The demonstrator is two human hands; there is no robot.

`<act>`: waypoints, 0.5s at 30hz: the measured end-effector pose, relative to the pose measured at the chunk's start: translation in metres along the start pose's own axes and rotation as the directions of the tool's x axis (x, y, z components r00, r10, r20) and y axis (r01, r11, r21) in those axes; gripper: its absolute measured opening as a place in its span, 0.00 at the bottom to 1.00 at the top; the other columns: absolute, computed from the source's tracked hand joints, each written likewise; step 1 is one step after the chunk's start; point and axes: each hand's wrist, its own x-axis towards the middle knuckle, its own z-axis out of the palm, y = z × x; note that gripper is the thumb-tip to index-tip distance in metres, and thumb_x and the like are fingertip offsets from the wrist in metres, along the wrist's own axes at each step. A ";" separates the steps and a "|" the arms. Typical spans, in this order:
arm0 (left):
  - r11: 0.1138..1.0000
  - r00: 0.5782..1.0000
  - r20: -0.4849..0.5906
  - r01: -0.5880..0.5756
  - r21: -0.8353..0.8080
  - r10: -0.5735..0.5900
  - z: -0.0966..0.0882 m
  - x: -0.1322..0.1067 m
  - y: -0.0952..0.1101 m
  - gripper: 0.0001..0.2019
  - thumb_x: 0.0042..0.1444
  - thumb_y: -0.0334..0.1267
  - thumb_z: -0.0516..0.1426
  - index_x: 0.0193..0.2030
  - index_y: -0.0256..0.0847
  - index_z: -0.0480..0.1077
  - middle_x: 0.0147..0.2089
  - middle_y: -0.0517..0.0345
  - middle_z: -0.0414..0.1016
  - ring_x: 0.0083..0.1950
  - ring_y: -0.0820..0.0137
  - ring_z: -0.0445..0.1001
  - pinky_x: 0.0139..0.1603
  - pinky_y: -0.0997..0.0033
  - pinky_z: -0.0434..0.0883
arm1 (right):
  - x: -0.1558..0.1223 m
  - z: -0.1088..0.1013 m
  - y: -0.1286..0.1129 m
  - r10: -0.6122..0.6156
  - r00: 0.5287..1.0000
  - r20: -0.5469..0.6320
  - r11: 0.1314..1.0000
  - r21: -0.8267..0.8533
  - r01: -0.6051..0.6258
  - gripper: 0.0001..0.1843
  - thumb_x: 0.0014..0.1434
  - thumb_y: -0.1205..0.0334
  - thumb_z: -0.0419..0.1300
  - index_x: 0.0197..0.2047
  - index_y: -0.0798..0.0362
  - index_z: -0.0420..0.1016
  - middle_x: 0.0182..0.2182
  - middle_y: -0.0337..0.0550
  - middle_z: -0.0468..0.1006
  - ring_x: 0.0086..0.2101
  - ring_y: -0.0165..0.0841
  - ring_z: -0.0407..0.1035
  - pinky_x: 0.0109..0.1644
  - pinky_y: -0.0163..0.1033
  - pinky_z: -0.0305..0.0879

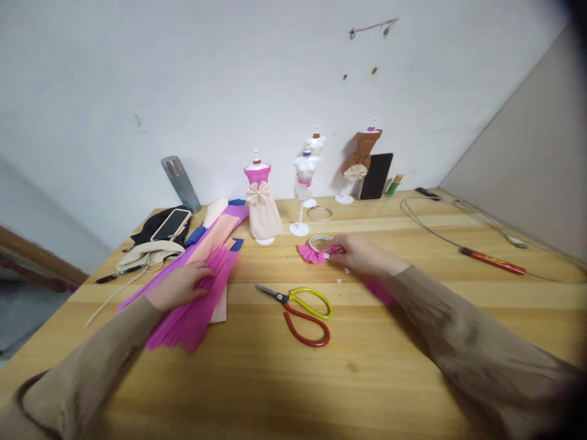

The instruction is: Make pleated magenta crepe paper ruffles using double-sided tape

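Note:
My left hand (183, 286) rests with its fingers loosely spread on a pleated magenta sheet of crepe paper (183, 327). Under and behind that sheet lie purple, peach and blue strips. My right hand (352, 252) has its fingers closed at the end of a small gathered pink crepe paper ruffle (312, 254), beside a roll of tape (313, 243). Between my hands lie scissors (288, 298) with one yellow and one red handle, blades pointing left. A blurred pink piece (380, 289) shows below my right wrist.
Along the wall stand a mannequin in a pink dress (265, 217), a bare white one (306, 174) and a brown-dressed one (367, 146). A bottle (181, 183) and phone (172, 226) are at left. Rightward are a dark tablet (376, 177) and a red glue gun (495, 261) with its cord.

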 end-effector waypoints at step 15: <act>0.798 0.903 -0.419 -0.323 -0.509 0.099 -0.040 0.046 0.081 0.11 0.58 0.38 0.55 0.39 0.37 0.78 0.43 0.51 0.81 0.44 0.67 0.77 0.48 0.69 0.72 | -0.029 -0.028 -0.085 -0.321 0.919 0.229 0.680 0.731 0.055 0.14 0.50 0.56 0.67 0.26 0.58 0.74 0.21 0.34 0.66 0.24 0.24 0.56 0.28 0.33 0.51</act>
